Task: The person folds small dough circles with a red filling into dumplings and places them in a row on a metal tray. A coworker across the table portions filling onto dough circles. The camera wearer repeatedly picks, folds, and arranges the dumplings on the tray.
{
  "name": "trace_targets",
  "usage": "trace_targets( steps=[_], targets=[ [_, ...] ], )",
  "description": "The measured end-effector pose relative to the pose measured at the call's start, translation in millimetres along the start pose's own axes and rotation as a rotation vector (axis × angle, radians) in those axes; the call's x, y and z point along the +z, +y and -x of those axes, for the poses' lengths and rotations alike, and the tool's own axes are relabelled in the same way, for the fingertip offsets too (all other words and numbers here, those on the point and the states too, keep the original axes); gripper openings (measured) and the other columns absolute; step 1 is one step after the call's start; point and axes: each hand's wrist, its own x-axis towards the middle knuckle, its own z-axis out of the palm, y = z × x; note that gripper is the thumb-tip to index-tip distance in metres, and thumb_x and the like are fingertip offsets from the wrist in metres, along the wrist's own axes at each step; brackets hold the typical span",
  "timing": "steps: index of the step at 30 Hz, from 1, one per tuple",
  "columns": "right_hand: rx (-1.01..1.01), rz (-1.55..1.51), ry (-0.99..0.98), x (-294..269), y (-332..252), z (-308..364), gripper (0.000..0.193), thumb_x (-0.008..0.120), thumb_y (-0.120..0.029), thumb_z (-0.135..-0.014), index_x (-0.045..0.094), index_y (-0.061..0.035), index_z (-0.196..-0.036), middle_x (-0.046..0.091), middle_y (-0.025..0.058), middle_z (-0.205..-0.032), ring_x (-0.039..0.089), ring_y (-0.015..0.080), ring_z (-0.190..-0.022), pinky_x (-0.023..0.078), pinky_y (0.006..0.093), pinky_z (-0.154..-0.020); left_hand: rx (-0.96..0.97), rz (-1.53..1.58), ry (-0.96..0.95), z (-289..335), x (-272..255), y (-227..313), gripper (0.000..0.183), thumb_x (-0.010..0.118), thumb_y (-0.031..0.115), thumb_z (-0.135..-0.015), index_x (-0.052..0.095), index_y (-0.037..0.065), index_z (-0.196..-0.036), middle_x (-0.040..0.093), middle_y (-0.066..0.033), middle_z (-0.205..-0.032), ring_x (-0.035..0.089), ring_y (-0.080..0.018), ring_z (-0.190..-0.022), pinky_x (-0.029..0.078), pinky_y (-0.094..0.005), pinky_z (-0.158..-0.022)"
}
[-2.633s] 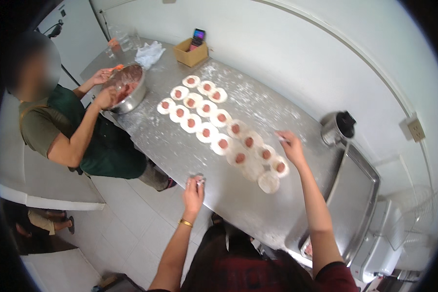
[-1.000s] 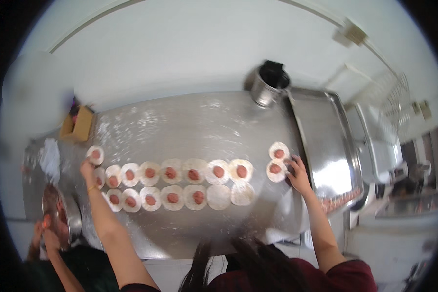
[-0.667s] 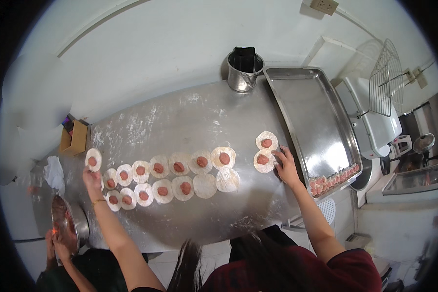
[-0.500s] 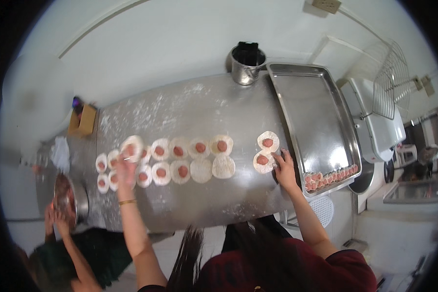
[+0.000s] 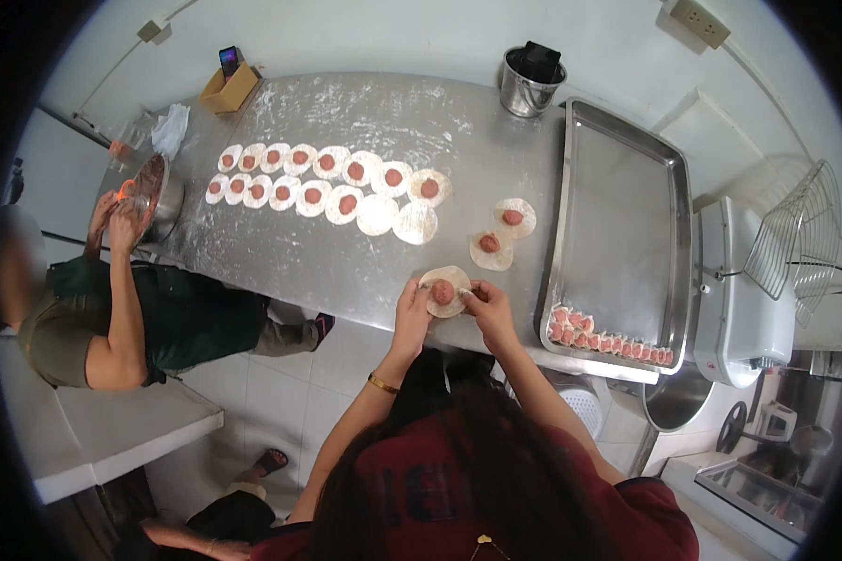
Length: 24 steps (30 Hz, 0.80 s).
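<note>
A round dough wrapper point(image 5: 454, 307) with a lump of pink meat filling is held over the table's near edge. My left hand point(image 5: 412, 316) grips its left side and my right hand point(image 5: 488, 310) pinches its right side. Just beyond my right hand lie two filled wrappers point(image 5: 529, 213), touching or nearly so. To the left, two rows of round wrappers point(image 5: 332, 166) stretch across the floured table; most carry meat, while two plain wrappers point(image 5: 377, 215) sit at the right of the near row.
A metal tray point(image 5: 617, 215) at right bears folded, meat-filled dumplings point(image 5: 617, 346) along its near edge. A metal pot point(image 5: 528, 97) stands behind. At left, a co-worker's hands point(image 5: 124, 220) work at a metal bowl point(image 5: 170, 206). A cardboard box point(image 5: 226, 93) sits at the far left corner.
My left hand has brought a filled wrapper from the left rows to the near edge. My right hand has left the two separate wrappers and joined it. The view has shifted.
</note>
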Motion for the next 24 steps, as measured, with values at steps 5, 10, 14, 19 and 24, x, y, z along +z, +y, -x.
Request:
trace_targets(
  steps=[5, 10, 14, 19, 24],
  targets=[
    [0.028, 0.262, 0.042, -25.1, 41.2, 1.4, 0.03, 0.059, -0.007, -0.086, 0.061, 0.003, -0.114, 0.068, 0.0083, -0.094, 0.064, 0.0138, -0.083, 0.051, 0.0284, -0.075, 0.1, -0.382, 0.114, 13.5, -3.2, -39.8, 0.03, 0.042, 0.008, -0.092, 0.06, -0.001, -0.115, 0.065, -0.0121, -0.102, 0.062, -0.0157, -0.092, 0.05, -0.0285, -0.078],
    [-0.17, 0.198, -0.066, -31.0, 55.9, 5.3, 0.028, 0.057, 0.001, -0.085, 0.061, 0.0033, -0.113, 0.067, 0.0085, -0.1, 0.064, 0.0145, -0.089, 0.05, 0.0264, -0.08, 0.159, -0.497, 0.076, 25.4, -2.0, -44.1, 0.034, 0.049, -0.002, -0.088, 0.059, 0.0, -0.12, 0.065, -0.009, -0.103, 0.063, -0.0151, -0.089, 0.053, -0.0273, -0.078],
    [-0.193, 0.216, -0.05, -29.8, 49.2, 8.2, 0.026, 0.062, 0.0, -0.082, 0.063, 0.0022, -0.108, 0.068, 0.0091, -0.097, 0.065, 0.0158, -0.092, 0.05, 0.028, -0.082, 0.041, -0.254, 0.077, 29.4, 6.7, -38.5, 0.031, 0.056, -0.005, -0.086, 0.061, 0.002, -0.116, 0.066, -0.0084, -0.096, 0.064, -0.0136, -0.087, 0.054, -0.0251, -0.074],
    [-0.058, 0.042, -0.088, -28.1, 18.0, 17.6, 0.021, 0.063, 0.004, -0.083, 0.062, 0.0008, -0.103, 0.066, 0.0065, -0.101, 0.061, 0.0145, -0.096, 0.048, 0.0264, -0.083, -0.011, -0.123, 0.062, 32.4, 6.1, -37.6, 0.014, 0.06, -0.001, -0.088, 0.059, 0.002, -0.101, 0.064, -0.0082, -0.093, 0.064, -0.0145, -0.087, 0.055, -0.0249, -0.074],
    [-0.174, -0.104, -0.199, -19.1, 0.8, 32.4, 0.02, 0.063, 0.001, -0.083, 0.062, 0.0014, -0.103, 0.066, 0.0052, -0.096, 0.061, 0.0121, -0.088, 0.048, 0.0248, -0.077, 0.068, 0.185, -0.025, 33.0, 6.1, -38.2, 0.013, 0.058, -0.004, -0.088, 0.054, 0.001, -0.099, 0.059, -0.0099, -0.107, 0.062, -0.0173, -0.095, 0.055, -0.0294, -0.079]
  ],
)
